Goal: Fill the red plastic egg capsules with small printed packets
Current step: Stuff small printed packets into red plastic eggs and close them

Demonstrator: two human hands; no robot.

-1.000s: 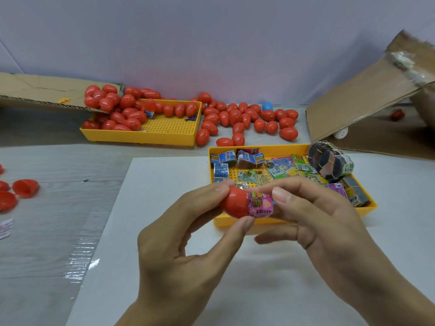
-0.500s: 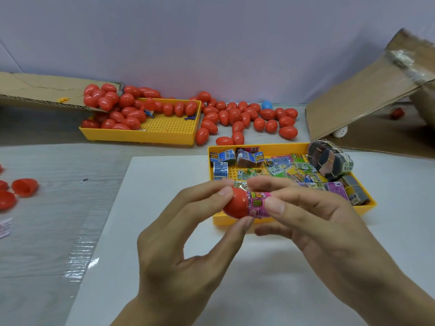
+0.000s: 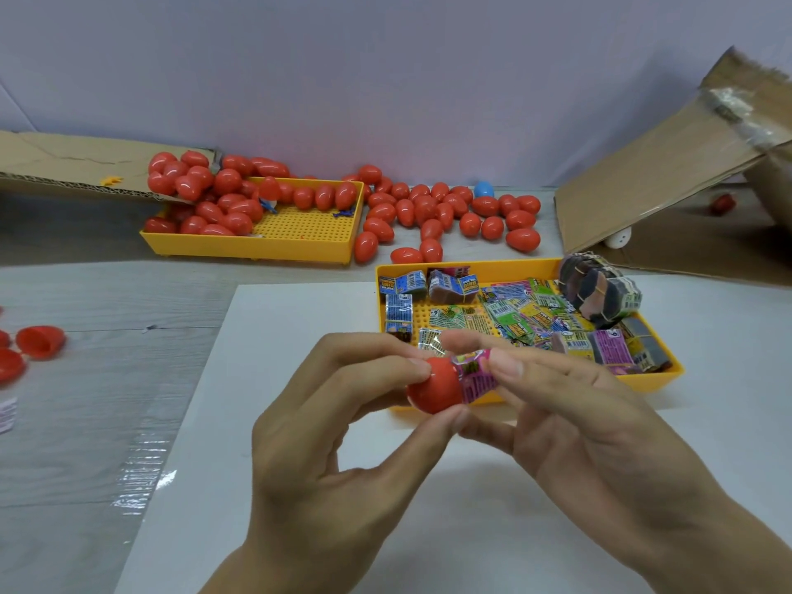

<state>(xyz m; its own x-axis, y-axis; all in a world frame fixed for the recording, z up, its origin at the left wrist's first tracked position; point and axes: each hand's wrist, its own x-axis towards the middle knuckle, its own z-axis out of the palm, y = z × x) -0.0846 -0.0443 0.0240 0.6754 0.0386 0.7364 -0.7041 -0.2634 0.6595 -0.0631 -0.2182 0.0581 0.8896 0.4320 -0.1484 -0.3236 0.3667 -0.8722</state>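
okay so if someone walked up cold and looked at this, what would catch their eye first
Front and centre, the left hand pinches a red plastic egg half while the right hand pushes a pink printed packet into it. Behind, a spill of closed red plastic eggs lies along the wall, with one blue egg among them.

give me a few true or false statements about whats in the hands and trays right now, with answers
1. The left hand holds a red capsule half. True.
2. The pink packet is fully inside the capsule half. False: most of it sticks out toward the right hand.
3. The near tray holds printed packets. True.
4. The far tray is packed with blue eggs. False: it holds red eggs; one blue egg lies outside it.
5. Both hands are empty. False: both pinch the capsule and packet.
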